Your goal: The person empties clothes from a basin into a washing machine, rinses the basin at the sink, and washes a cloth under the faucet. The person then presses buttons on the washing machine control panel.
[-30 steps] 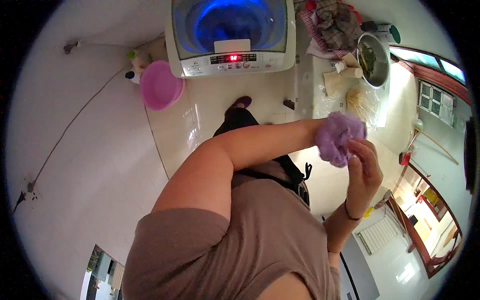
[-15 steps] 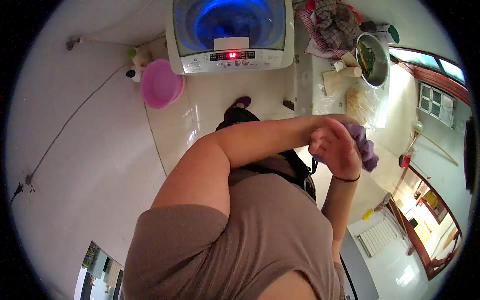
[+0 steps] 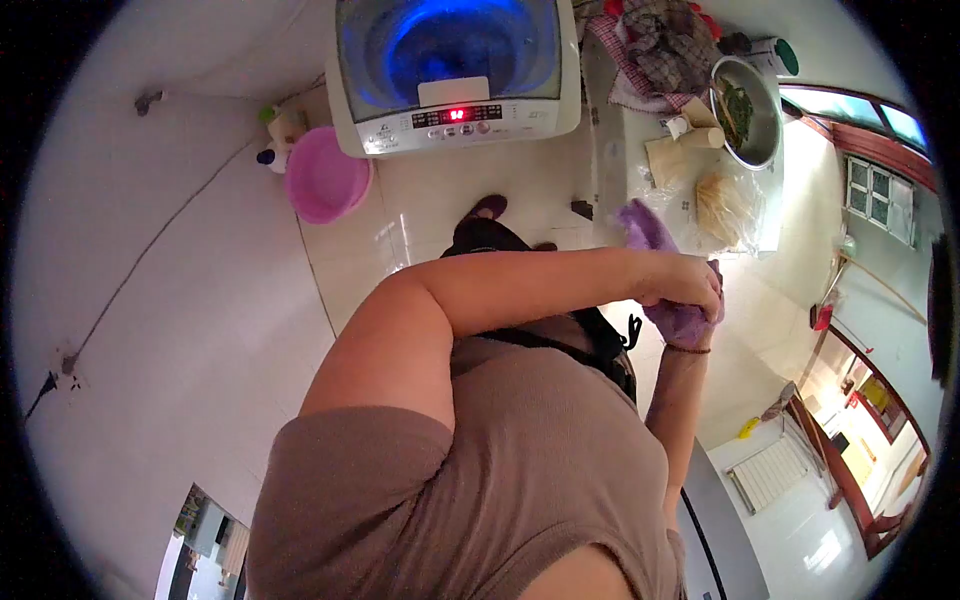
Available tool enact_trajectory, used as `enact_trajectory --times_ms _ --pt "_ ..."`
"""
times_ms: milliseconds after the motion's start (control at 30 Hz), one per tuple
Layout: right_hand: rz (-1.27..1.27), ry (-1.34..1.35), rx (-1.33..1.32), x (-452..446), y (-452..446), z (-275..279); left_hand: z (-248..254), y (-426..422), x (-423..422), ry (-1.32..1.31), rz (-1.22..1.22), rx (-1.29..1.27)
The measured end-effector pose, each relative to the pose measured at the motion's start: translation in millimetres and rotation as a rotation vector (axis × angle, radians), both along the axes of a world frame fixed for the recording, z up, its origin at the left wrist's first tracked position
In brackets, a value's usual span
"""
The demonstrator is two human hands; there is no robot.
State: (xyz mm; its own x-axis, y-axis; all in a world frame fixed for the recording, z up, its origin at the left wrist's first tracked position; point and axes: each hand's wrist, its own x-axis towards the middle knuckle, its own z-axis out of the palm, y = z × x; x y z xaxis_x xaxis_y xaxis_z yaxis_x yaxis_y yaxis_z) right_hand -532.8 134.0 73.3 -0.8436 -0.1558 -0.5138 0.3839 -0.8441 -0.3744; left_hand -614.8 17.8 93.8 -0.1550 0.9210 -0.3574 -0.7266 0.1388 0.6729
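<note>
A purple cloth [image 3: 680, 325] wraps over my right hand, and one end of it sticks out forward, past my left wrist. Across my body reaches my left arm, with my left hand [image 3: 692, 282] closed on the cloth, its fingers curled over the top. A thin dark bracelet [image 3: 688, 349] circles my right wrist, just below the cloth. The fingers of my right hand are hidden beneath the cloth and my left hand. Both hands are together at the right front of my body.
A washing machine [image 3: 470, 130] with a lit red display stands ahead. Left of it, a pink basin [image 3: 322, 185] rests on the floor. On the right, a table [image 3: 640, 190] bears a metal bowl [image 3: 768, 140] of greens, crumpled cloths [image 3: 670, 55] and a plastic-wrapped bundle [image 3: 725, 208].
My right palm, bare and open before, is now covered by the purple cloth. My left hand has come from behind it to the front, over the cloth. The view has shifted slightly.
</note>
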Motion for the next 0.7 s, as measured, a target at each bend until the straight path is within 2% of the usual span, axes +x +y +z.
enact_trajectory --times_ms 33,67,100,133,200,233,300,333,367,400,433,500,533,600,700 --pt "-0.025 -0.033 0.017 -3.5 -4.4 -1.1 -22.6 16.8 6.8 0.001 -0.002 0.000" --pt "-0.048 -0.065 0.034 -6.9 -10.3 -2.1 -56.7 40.5 15.9 0.166 0.125 0.038" --pt "-0.071 -0.099 0.049 -9.6 -15.9 -2.5 -61.1 42.8 15.6 0.245 0.188 0.058" --pt "-0.095 -0.136 0.064 -11.0 -20.6 -2.4 -50.3 34.4 9.7 0.327 0.251 0.073" --pt "-0.123 -0.175 0.079 -10.7 -21.8 1.0 -26.0 15.9 -4.2 0.222 0.367 -0.204" --pt "-0.052 -0.152 0.170 -9.9 -19.9 4.3 -26.8 15.2 -3.1 0.220 0.364 -0.205" --pt "0.017 -0.126 0.259 -13.5 -20.3 6.7 -25.1 11.2 -2.2 0.618 0.527 -0.126" --pt "-0.019 -0.167 0.141 -18.9 -22.3 5.1 -22.4 8.2 -2.4 0.616 0.522 -0.126" --pt "-0.054 -0.205 0.023 -23.8 -24.7 5.1 -19.4 5.3 -2.7 0.781 0.603 -0.088" --pt "-0.056 -0.207 0.023 -29.2 -30.0 9.7 -16.1 0.7 -3.7 0.947 0.685 -0.048" --pt "-0.021 -0.249 0.083 -35.4 -37.4 16.4 -18.8 -2.3 -6.0 0.946 0.683 -0.049" --pt "0.014 -0.291 0.143 -40.1 -38.7 14.5 -28.9 -6.8 -13.6 1.424 0.710 -0.019" --pt "-0.009 -0.300 0.111 -39.1 -34.2 6.3 -33.1 -8.7 -13.7 1.425 0.708 -0.019" --pt "-0.030 -0.309 0.074 -37.7 -29.5 -2.1 -40.6 -14.7 -13.9 1.615 0.694 0.175" --pt "-0.002 -0.314 0.148 -28.9 -23.4 -9.7 -54.3 -32.7 -18.8 1.693 0.602 0.207"
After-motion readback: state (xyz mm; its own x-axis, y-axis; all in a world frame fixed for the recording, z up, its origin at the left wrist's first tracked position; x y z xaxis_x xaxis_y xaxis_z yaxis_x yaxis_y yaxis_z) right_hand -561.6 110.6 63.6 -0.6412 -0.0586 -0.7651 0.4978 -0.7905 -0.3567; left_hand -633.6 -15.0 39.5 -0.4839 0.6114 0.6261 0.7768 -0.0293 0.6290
